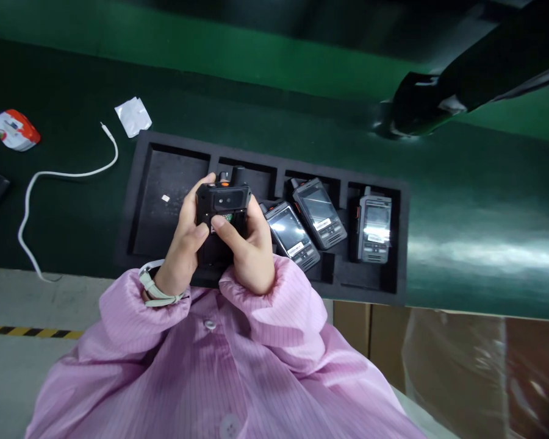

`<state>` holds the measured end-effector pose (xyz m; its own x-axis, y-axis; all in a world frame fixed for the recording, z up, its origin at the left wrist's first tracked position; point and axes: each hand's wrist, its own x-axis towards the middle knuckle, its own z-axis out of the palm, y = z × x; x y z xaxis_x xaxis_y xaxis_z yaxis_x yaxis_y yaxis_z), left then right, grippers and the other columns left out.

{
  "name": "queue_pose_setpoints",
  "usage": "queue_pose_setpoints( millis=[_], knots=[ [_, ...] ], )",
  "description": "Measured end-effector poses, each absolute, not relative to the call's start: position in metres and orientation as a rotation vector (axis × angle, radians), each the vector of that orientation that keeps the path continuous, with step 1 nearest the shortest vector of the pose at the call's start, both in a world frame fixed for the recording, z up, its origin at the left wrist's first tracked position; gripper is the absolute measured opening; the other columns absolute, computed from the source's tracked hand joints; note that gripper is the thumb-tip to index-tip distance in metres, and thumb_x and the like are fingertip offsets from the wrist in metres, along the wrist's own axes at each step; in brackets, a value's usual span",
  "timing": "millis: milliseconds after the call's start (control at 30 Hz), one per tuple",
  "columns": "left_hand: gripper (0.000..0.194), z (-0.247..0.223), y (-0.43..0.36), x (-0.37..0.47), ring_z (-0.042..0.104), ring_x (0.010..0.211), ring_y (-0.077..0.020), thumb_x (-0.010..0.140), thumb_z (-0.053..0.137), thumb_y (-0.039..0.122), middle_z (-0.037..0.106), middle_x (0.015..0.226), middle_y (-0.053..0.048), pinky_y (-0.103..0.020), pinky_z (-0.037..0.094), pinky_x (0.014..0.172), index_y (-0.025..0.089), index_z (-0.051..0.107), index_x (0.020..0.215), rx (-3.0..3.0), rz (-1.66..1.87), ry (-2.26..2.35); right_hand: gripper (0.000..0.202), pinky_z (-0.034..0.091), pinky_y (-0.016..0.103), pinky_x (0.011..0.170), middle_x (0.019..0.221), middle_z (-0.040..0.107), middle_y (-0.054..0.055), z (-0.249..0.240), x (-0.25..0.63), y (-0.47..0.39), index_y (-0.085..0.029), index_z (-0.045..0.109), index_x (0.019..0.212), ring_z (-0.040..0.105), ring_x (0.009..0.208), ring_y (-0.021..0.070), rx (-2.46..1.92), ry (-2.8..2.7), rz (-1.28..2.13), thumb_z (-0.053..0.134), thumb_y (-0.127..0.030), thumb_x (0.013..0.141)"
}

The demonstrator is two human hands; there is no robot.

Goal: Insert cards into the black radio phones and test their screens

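A shiny dk green tabletop [466,177] is seen. A big blk tray [150,227] is set on it; left of that, a wht cord [64,175], a wht pkt [133,117] & a red/wht thing [16,130] are laid.

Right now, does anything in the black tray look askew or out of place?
Yes: in the tray, the left device and middle device lie slanted, while the right device sits nearly straight. A small white piece also lies by itself in the left-end compartment.
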<state>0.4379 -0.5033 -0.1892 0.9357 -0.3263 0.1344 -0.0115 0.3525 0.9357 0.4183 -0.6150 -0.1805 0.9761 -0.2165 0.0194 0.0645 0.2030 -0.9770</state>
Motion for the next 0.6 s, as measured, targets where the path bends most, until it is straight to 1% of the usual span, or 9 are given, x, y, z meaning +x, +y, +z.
queue_pose_setpoints(
  millis=[100,200,300,433,600],
  knots=[
    [0.062,-0.1904,-0.503,0.4379,0.045,0.151,-0.0348,0.092,0.058,0.062,0.057,0.152,-0.005,-0.053,0.044,0.123,0.035,0.048,0.147,1.208,-0.207,-0.33,0.033,0.049,0.047,0.114,0.12,0.073,0.004,-0.1792,0.4192,-0.616,-0.027,0.068,0.114,0.066,0.119,0.0252,-1.322,0.146,-0.162,0.078,-0.037,0.085],
    [0.062,-0.1925,-0.5024,0.4375,0.045,0.151,-0.0346,0.093,0.057,0.06,0.056,0.154,-0.006,-0.053,0.044,0.123,0.035,0.046,0.149,1.224,-0.181,-0.357,0.035,0.048,0.047,0.115,0.12,0.073,0.004,-0.1787,0.4197,-0.617,-0.026,0.069,0.114,0.066,0.119,0.0254,-1.3,0.151,-0.144,0.08,-0.037,0.083],
    [0.064,-0.1952,-0.5014,0.4366,0.045,0.151,-0.0341,0.094,0.056,0.06,0.055,0.155,-0.006,-0.053,0.043,0.123,0.034,0.044,0.151,1.258,-0.169,-0.376,0.032,0.05,0.046,0.112,0.116,0.074,0.003,-0.1788,0.4193,-0.6173,-0.026,0.069,0.111,0.067,0.114,0.0244,-1.282,0.146,-0.147,0.08,-0.035,0.083],
    [0.07,-0.198,-0.5002,0.4349,0.041,0.154,-0.0355,0.091,0.06,0.062,0.053,0.157,-0.006,-0.055,0.039,0.126,0.035,0.041,0.152,1.251,-0.196,-0.37,0.031,0.053,0.045,0.107,0.11,0.073,0.003,-0.1789,0.4169,-0.617,-0.027,0.069,0.108,0.067,0.11,0.0245,-1.306,0.159,-0.175,0.082,-0.034,0.081],
    [0.07,-0.1978,-0.4998,0.434,0.04,0.154,-0.0361,0.091,0.062,0.059,0.047,0.162,-0.007,-0.055,0.037,0.127,0.033,0.042,0.153,1.252,-0.196,-0.361,0.03,0.053,0.045,0.106,0.113,0.073,0.003,-0.1794,0.4153,-0.6183,-0.027,0.07,0.109,0.067,0.11,0.0247,-1.345,0.128,-0.196,0.081,-0.032,0.082]
  ],
)
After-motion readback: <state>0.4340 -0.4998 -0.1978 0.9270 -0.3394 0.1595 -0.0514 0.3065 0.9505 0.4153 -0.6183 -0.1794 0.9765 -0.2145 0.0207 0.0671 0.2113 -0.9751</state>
